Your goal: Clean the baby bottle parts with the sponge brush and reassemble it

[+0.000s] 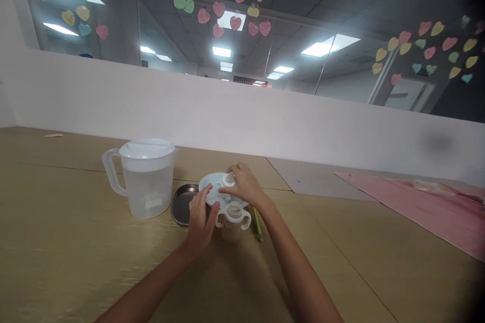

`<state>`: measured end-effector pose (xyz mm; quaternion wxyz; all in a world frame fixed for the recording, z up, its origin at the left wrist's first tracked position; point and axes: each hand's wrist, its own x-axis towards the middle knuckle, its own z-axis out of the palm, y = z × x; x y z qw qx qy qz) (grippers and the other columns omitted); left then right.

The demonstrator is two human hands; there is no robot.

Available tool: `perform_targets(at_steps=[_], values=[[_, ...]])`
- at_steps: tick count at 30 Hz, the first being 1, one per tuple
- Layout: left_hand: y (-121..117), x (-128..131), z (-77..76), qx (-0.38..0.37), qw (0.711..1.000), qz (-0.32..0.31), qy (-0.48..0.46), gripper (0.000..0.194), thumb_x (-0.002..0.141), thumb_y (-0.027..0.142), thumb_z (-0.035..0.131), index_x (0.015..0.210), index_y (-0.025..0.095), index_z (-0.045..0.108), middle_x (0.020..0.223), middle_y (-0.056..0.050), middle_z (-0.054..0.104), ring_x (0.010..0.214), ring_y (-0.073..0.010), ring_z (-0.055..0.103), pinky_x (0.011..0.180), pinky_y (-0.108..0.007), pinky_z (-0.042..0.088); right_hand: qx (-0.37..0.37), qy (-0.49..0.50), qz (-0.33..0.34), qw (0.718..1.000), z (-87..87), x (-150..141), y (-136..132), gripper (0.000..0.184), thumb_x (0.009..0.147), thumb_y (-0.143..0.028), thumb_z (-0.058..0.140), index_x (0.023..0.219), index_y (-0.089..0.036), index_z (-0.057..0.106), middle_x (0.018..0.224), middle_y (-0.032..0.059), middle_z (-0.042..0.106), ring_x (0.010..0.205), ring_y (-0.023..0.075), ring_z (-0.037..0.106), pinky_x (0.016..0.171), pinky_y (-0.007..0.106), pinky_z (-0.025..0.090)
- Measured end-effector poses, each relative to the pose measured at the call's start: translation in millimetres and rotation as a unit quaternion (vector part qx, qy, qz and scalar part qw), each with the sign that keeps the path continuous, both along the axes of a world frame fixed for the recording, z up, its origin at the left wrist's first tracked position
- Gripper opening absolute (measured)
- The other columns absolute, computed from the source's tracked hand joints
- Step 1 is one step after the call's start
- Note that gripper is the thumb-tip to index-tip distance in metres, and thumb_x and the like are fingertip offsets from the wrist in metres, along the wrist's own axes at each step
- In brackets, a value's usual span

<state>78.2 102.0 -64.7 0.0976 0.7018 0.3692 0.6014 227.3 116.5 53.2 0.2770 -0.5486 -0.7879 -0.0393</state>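
Note:
My right hand (pixel 245 183) grips the white nipple top (pixel 228 180) of a baby bottle, held over a pale plate (pixel 208 181). Below it, the baby bottle (pixel 231 231) stands upright on the table with its threaded mouth uncovered and a white handle on each side. Close to the bottle's left side is my left hand (pixel 199 218), its fingers apart and holding nothing; whether it touches the handle I cannot tell. To the right of the bottle, partly hidden by my right forearm, lies a thin green-handled utensil (pixel 258 227).
A lidded clear pitcher (pixel 149 189) of water stands left of a round dark metal pan (pixel 182 207). On the right, a pink cloth (pixel 424 207) covers part of the wooden table (pixel 94 262). A white wall (pixel 227 116) with a window rises behind.

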Motion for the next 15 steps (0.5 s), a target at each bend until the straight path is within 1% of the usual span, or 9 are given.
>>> perform_targets(at_steps=[2,4,6,8,10,13,15], values=[[2.0,-2.8,5.1,0.007,0.999,0.010,-0.040,0.048,0.091,0.035,0.043,0.136,0.020,0.034,0.131,-0.012,0.049,0.120,-0.0238,0.046,0.099,-0.043,0.036,-0.018,-0.007,0.049,0.999,9.6,-8.4,-11.6,0.044,0.062,-0.038,0.078,0.093,-0.018,0.055,0.094,0.0040,0.053,0.089,0.0193,0.049,0.071,0.027,0.038],[2.9,-5.4,9.6,0.030,0.998,-0.011,-0.048,0.051,0.088,0.035,0.049,0.134,0.020,0.037,0.130,-0.012,0.050,0.119,-0.0237,0.047,0.099,-0.041,0.038,-0.055,-0.009,0.106,0.993,14.9,-17.1,-21.8,0.041,0.063,-0.030,0.078,0.097,-0.019,0.056,0.095,0.0027,0.053,0.084,0.0168,0.051,0.070,0.026,0.038],[2.7,-7.2,12.6,0.046,0.997,-0.036,-0.050,0.051,0.084,0.034,0.057,0.131,0.021,0.042,0.127,-0.011,0.054,0.117,-0.0233,0.049,0.098,-0.039,0.040,-0.075,0.000,0.142,0.987,16.7,-24.6,-29.3,0.041,0.063,-0.023,0.077,0.099,-0.020,0.056,0.096,0.0016,0.054,0.085,0.0163,0.052,0.071,0.026,0.038],[2.1,-7.9,13.9,0.042,0.996,-0.048,-0.063,0.050,0.081,0.033,0.060,0.128,0.022,0.046,0.123,-0.009,0.057,0.114,-0.0225,0.052,0.096,-0.037,0.042,-0.090,0.017,0.148,0.985,17.4,-29.2,-33.9,0.042,0.062,-0.022,0.077,0.099,-0.020,0.056,0.096,0.0011,0.056,0.087,0.0164,0.052,0.071,0.026,0.038],[1.5,-7.7,14.2,0.032,0.995,-0.046,-0.081,0.048,0.081,0.033,0.061,0.127,0.023,0.048,0.122,-0.008,0.058,0.111,-0.0217,0.054,0.094,-0.036,0.043,-0.106,0.041,0.149,0.982,18.8,-30.2,-36.6,0.039,0.065,-0.028,0.076,0.098,-0.020,0.057,0.096,0.0011,0.058,0.086,0.0159,0.052,0.071,0.026,0.038],[-0.1,-6.1,14.1,0.029,0.994,-0.048,-0.092,0.048,0.082,0.034,0.060,0.127,0.023,0.048,0.123,-0.008,0.058,0.112,-0.0216,0.054,0.096,-0.036,0.043,-0.116,0.060,0.167,0.977,23.0,-27.7,-38.8,0.025,0.080,-0.036,0.062,0.099,-0.019,0.060,0.095,0.0016,0.060,0.081,0.0139,0.053,0.070,0.025,0.038],[-1.5,-4.5,13.9,0.023,0.994,-0.053,-0.094,0.050,0.082,0.035,0.059,0.129,0.023,0.046,0.126,-0.008,0.056,0.115,-0.0218,0.052,0.098,-0.036,0.042,-0.104,0.041,0.165,0.980,25.0,-27.1,-39.8,0.021,0.087,-0.033,0.053,0.099,-0.018,0.061,0.091,0.0023,0.061,0.077,0.0130,0.052,0.069,0.025,0.037]])
